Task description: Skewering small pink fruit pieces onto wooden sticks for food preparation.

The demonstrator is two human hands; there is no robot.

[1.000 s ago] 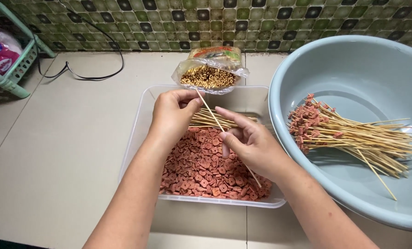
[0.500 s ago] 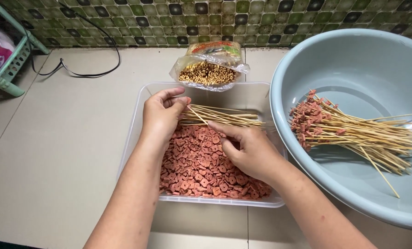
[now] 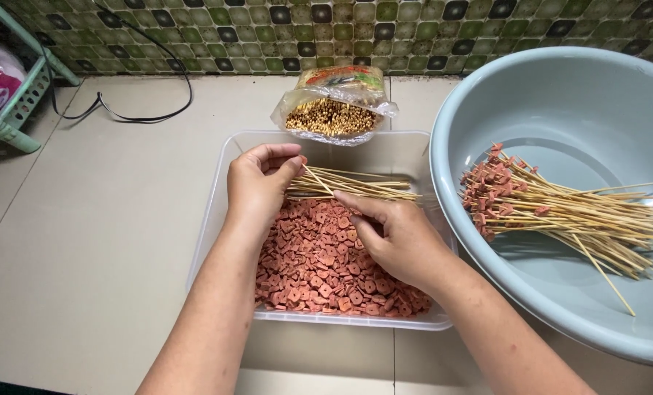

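A clear plastic tray (image 3: 217, 197) on the tiled floor holds a heap of small reddish-pink sausage pieces (image 3: 319, 256) and a bundle of bare bamboo skewers (image 3: 356, 188) laid across its far end. My left hand (image 3: 261, 179) pinches a small red piece at its fingertips, right at the tip of a thin skewer. My right hand (image 3: 396, 234) hovers over the pieces with its fingers closed around that skewer's lower part. To the right, a pale blue basin (image 3: 560, 95) holds many skewers (image 3: 560, 212) with red pieces threaded on their left ends.
An open plastic bag of bamboo skewers (image 3: 334, 110) lies behind the tray, ends facing me. A black cable (image 3: 144, 117) runs along the tiled wall. A green rack (image 3: 19, 110) with packets stands at the far left.
The skewer in my right hand has dropped from steep to nearly flat over the bundle. My left hand now pinches a red piece at its tip. The view has shifted slightly.
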